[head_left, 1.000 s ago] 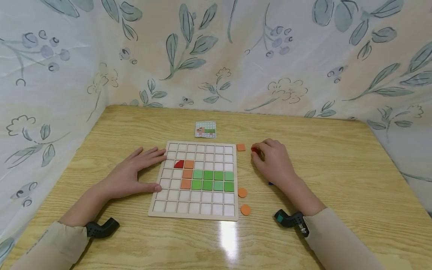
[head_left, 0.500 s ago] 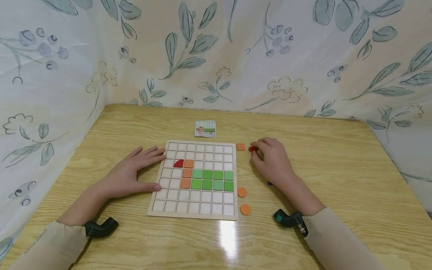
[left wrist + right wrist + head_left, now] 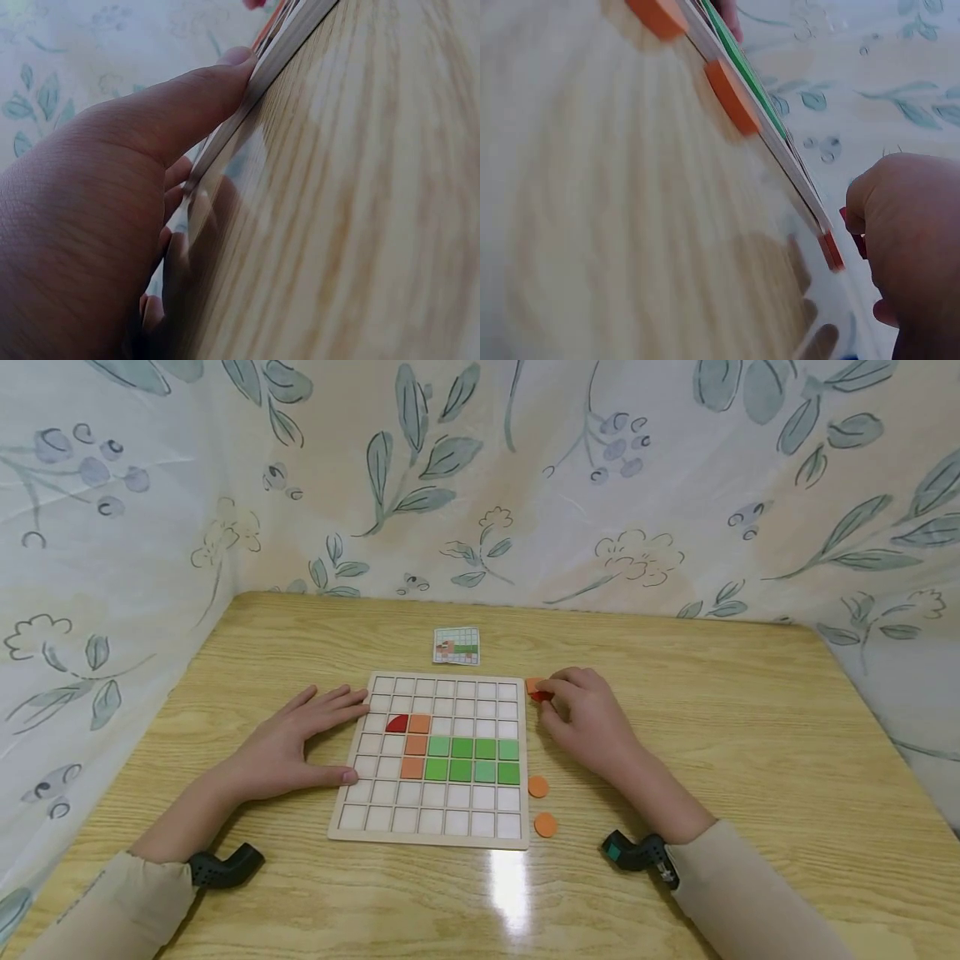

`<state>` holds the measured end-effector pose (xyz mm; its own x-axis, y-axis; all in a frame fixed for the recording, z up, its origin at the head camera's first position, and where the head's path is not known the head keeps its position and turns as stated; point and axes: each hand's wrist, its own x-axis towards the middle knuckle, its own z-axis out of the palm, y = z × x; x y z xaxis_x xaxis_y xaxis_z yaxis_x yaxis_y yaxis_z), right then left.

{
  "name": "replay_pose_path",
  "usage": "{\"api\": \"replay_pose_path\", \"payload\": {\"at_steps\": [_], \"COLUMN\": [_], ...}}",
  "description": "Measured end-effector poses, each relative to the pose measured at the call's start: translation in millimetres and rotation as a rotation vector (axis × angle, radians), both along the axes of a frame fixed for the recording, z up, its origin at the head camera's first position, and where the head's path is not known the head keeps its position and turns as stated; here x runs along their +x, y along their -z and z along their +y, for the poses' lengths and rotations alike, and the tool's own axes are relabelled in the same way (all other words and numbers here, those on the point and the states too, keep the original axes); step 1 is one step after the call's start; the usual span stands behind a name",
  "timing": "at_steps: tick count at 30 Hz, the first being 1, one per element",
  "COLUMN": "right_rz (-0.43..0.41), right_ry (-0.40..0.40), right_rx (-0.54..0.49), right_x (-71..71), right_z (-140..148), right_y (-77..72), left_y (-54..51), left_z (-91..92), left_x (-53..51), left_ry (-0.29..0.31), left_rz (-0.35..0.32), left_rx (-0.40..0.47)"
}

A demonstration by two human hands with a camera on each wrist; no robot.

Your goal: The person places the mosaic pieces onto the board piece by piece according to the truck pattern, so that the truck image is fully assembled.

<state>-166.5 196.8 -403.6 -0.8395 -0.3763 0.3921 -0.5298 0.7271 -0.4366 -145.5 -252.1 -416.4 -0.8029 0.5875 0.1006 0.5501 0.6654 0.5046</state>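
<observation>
A wooden grid board (image 3: 427, 841) lies on the table, with green squares, orange squares and a red quarter-circle tile (image 3: 397, 723) in its cells. My left hand (image 3: 281, 752) touches the board's left edge with spread fingers; in the left wrist view the thumb (image 3: 199, 90) rests against that edge. Off the upper right corner, my right hand (image 3: 592, 724) pinches a red tile (image 3: 539, 697), partly hidden by the fingers. This tile is close to an orange square tile (image 3: 532, 684) beside the board. The right wrist view shows the red tile (image 3: 853, 232) above the table.
Two round orange tiles (image 3: 537, 787) (image 3: 546, 825) lie along the board's right side. Behind the board is a small picture card (image 3: 456, 646) with a coloured grid pattern. A patterned cloth (image 3: 487, 485) hangs behind the table (image 3: 720, 727).
My right hand has moved left with the red tile, from right of the orange square to just beside it. A blue piece near the right wrist is now hidden. My left hand stays put.
</observation>
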Motion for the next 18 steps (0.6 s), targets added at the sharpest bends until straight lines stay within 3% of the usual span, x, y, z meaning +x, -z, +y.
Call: {"api": "replay_pose_path", "payload": {"at_steps": [7,18], "right_rz": [0.051,0.052], "right_ry": [-0.091,-0.180], "right_rx": [-0.011,0.011], "right_x": [9.1,17.6], "right_z": [-16,-50], "right_y": [0.2,3.6], "left_y": [1.6,4.5], "left_z": [3.2,-1.1], "left_x": [-2.6,-0.7], "left_ry": [0.012,0.023], "left_rz": [0.004,0.033], "left_rx": [0.014,-0.003]}}
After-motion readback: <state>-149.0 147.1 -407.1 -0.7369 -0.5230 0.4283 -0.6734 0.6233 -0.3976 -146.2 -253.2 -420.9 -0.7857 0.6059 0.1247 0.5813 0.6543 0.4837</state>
